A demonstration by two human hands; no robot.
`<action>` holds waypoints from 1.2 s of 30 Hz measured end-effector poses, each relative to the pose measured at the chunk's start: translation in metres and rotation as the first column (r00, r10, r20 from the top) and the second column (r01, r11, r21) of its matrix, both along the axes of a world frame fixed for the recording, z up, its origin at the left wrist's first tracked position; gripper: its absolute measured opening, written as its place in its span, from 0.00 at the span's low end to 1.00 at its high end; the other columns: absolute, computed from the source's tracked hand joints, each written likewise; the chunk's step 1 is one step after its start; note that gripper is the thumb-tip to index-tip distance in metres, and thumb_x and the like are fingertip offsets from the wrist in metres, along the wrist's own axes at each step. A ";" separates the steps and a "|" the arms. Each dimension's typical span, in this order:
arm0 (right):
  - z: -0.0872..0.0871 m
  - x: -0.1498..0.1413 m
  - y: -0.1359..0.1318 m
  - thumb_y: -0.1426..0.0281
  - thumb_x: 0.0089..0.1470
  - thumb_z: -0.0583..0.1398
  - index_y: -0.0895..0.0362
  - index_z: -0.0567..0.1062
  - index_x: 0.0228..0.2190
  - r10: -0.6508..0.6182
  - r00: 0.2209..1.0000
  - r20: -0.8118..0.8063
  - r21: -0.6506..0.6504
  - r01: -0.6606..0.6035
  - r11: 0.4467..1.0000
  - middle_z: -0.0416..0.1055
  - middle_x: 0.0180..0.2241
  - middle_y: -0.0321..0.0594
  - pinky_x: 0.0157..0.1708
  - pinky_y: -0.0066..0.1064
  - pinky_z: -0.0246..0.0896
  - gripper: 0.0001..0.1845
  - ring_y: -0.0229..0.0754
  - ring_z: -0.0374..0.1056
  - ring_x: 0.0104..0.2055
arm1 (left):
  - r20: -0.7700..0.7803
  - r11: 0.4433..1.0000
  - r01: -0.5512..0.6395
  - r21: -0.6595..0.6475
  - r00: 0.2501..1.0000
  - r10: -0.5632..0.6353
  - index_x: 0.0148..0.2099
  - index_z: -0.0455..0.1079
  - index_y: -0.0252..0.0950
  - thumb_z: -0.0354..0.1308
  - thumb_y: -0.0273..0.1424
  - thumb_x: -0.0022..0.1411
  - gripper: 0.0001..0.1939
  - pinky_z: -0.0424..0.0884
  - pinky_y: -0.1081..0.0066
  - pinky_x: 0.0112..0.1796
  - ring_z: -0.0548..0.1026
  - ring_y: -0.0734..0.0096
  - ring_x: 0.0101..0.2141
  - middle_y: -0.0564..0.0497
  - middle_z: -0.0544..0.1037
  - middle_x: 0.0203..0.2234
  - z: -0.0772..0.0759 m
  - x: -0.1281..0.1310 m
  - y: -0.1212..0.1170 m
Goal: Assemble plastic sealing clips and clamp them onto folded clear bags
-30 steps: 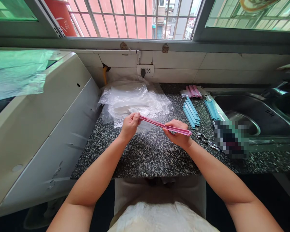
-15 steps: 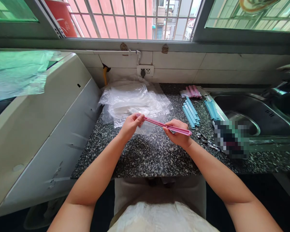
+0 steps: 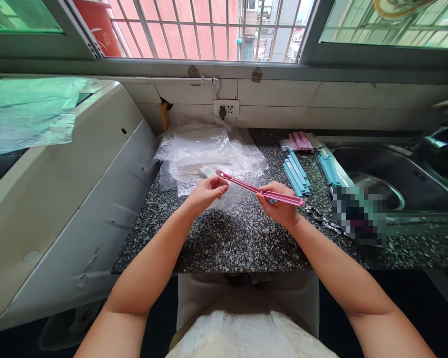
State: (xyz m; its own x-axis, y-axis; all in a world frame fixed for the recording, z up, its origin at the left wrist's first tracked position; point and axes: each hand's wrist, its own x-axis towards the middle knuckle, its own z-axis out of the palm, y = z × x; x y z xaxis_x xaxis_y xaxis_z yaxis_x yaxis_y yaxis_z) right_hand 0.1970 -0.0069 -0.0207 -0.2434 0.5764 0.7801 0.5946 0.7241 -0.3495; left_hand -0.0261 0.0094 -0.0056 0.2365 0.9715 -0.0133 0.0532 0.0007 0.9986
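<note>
Head view, right hand [image 3: 280,209] pinching pink strip [image 3: 278,196] above countertop [image 3: 239,243], left hand [image 3: 208,193] loosely curled near strip's tip, cannot tell whether fingertips meet, plastic bags [image 3: 203,149] toward countertop's back edge

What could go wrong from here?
The pink strip might tip or slip: the right hand grips it, with its far end jutting toward the left hand.
The right hand might knock the blue strips just beyond it.
The loose clear bags might slide if brushed.
</note>
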 end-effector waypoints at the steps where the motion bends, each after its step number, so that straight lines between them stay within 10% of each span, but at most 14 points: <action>1: 0.001 0.000 0.000 0.67 0.52 0.58 0.55 0.71 0.26 -0.004 1.000 -0.003 0.002 0.004 1.000 0.72 0.22 0.36 0.24 0.29 0.63 0.06 0.37 0.67 0.24 | 0.002 1.000 -0.003 -0.004 1.000 0.003 0.29 0.67 0.34 0.62 0.35 0.44 0.11 0.62 0.76 0.24 0.63 0.79 0.24 0.55 0.66 0.21 0.000 0.000 0.000; 36: 0.001 -0.012 -0.006 0.69 0.51 0.60 0.54 0.72 0.28 0.154 0.982 -0.108 -0.102 -0.165 0.981 0.75 0.29 0.39 0.35 0.37 0.67 0.02 0.41 0.71 0.32 | -0.047 0.991 0.032 0.133 0.999 -0.026 0.29 0.68 0.33 0.59 0.28 0.47 0.04 0.60 0.76 0.24 0.64 0.78 0.24 0.53 0.71 0.21 0.001 0.014 -0.012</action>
State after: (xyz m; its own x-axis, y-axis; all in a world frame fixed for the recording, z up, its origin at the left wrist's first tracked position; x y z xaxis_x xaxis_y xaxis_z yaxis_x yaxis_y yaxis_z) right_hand 0.1847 -0.0130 -0.0193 -0.2637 0.6200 0.7389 0.4329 0.7606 -0.4837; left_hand -0.0116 -0.0030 -0.0049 0.2663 0.9581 0.1052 0.0959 -0.1350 0.9862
